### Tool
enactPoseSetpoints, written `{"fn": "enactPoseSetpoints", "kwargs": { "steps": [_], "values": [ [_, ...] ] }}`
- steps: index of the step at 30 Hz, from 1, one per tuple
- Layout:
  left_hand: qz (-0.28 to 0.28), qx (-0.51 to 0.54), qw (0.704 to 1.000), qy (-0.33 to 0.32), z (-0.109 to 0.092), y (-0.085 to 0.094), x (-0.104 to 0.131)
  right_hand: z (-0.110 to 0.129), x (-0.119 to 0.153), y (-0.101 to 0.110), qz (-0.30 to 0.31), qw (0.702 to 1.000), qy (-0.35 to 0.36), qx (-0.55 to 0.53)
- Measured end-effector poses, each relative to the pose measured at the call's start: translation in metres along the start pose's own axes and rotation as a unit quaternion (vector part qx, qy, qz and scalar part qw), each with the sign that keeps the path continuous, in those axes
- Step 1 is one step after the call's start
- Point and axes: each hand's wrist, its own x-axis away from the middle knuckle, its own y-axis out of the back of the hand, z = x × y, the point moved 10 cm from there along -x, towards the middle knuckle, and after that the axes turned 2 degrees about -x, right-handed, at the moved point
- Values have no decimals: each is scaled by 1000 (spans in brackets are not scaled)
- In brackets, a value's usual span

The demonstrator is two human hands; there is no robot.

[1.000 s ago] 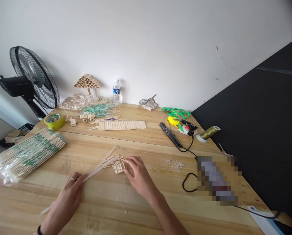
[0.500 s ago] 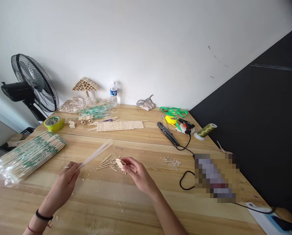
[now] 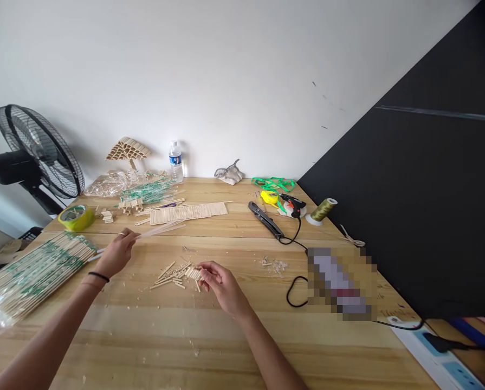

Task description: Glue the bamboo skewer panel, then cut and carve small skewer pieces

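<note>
Panel (image 3: 193,273), head view: pinched between thumb and fingers of the right hand (image 3: 222,286), beside the loose sticks (image 3: 167,277) on the surface (image 3: 173,338). The left hand (image 3: 117,252) is closed around translucent strips (image 3: 161,229) (probably glue). Light edge pressure should spare the panel; strips are best held bunched.

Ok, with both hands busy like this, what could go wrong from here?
The translucent sticks in the left hand jut out near the slatted wooden panel and might nudge it. The right hand holds a small stick assembly beside loose cut sticks, which a careless sweep could scatter. The glue gun cord runs by the utility knife's near end, so a tug might shift the knife.
</note>
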Motion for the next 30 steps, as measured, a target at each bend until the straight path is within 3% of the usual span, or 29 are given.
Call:
{"fn": "enactPoseSetpoints", "kwargs": {
  "steps": [3, 5, 7, 8, 10, 11, 13, 17, 21, 27, 30],
  "values": [
    [-10, -29, 999, 27, 9, 0, -13, -1, 0, 1, -7, 999, 16, 41],
    [-28, -37, 998, 38, -5, 5, -6, 4, 1, 2, -15, 997, 35, 71],
    [-37, 11, 999, 21, -39, 9, 11, 12, 2, 0, -21, 992, 59, 107],
    [-8, 87, 996, -10, -64, 5, 21, 16, 4, -2, -21, 990, 70, 124],
    [140, 225, 962, -71, -118, -21, 44, 24, 7, -8, -16, 985, 90, 144],
    [182, 268, 942, -85, -138, -28, 54, 26, 8, -11, -12, 985, 95, 145],
    [216, 316, 921, -79, -160, -38, 63, 28, 11, -17, -9, 987, 94, 132],
    [225, 373, 900, -29, -158, -53, 64, 25, 13, -20, -18, 995, 64, 79],
    [200, 400, 894, -2, -141, -54, 68, 31, 11, -14, -10, 995, 63, 83],
    [147, 403, 903, 2, -133, -44, 74, 47, 11, 16, -49, 977, 81, 192],
    [138, 384, 913, -14, -134, -44, 75, 68, -1, 61, -92, 937, 103, 319]
  ]
}}
